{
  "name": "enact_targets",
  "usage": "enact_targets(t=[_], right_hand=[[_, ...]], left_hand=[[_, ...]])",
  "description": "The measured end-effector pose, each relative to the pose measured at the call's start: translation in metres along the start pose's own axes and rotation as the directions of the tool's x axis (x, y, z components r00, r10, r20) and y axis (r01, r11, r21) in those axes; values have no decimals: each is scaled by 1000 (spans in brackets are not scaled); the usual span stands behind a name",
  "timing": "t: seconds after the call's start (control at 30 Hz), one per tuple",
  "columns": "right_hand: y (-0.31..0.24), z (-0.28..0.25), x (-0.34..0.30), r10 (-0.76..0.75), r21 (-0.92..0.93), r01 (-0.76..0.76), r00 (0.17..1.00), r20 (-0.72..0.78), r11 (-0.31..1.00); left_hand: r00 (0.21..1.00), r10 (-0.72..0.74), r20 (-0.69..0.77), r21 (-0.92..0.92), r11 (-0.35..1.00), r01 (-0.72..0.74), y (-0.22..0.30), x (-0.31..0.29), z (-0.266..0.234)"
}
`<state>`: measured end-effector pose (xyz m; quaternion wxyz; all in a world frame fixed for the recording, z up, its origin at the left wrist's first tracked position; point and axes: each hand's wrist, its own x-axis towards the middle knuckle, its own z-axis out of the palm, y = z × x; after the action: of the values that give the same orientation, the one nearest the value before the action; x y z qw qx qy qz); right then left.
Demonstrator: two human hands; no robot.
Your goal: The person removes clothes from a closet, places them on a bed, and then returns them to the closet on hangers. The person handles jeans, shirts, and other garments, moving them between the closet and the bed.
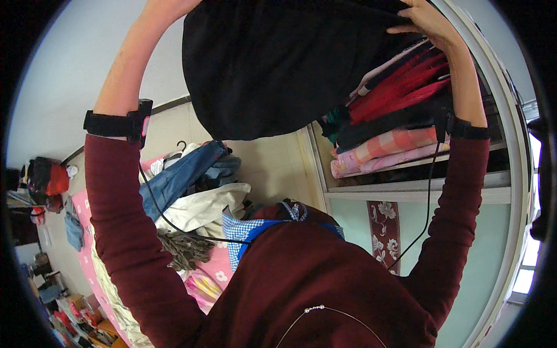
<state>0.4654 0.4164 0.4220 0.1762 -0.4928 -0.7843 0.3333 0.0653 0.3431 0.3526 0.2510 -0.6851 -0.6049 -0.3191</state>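
Note:
A large piece of black cloth (278, 69), its kind of garment not clear, hangs spread out in front of me at the top. My right hand (428, 22) grips its upper right edge, with some fingers stretched along the cloth. At the cloth's upper left edge, only the base of my left hand (177, 4) shows; its fingers lie beyond the picture. Both arms are raised. To the right, behind the cloth, red clothes (400, 87) and a folded pink checked cloth (394, 145) fill an open wardrobe (418, 194).
A pink flowered bed sheet (217, 269) lies at the lower left, with blue jeans (185, 180), a white garment (200, 209) and a grey-brown garment (185, 249) heaped on it. Tiled floor (264, 168) shows between bed and wardrobe. Bags and boxes crowd the far left.

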Motion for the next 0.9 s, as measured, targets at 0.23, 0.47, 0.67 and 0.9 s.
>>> enact_targets(t=[0.23,0.47,0.67,0.9], right_hand=[[-5,-1,24,-121,16,123,990,-74,992],[-12,12,39,-73,-79,64,991,-111,995],[-41,12,-5,-115,24,122,971,-211,992],[13,31,34,-70,146,108,967,-244,983]], left_hand=[[959,-155,238,-324,918,229,-20,0,0],[904,-250,348,-444,805,394,-42,-5,-2],[967,161,199,-272,957,-103,11,-1,-45],[962,55,269,-239,971,12,-24,4,-14]])
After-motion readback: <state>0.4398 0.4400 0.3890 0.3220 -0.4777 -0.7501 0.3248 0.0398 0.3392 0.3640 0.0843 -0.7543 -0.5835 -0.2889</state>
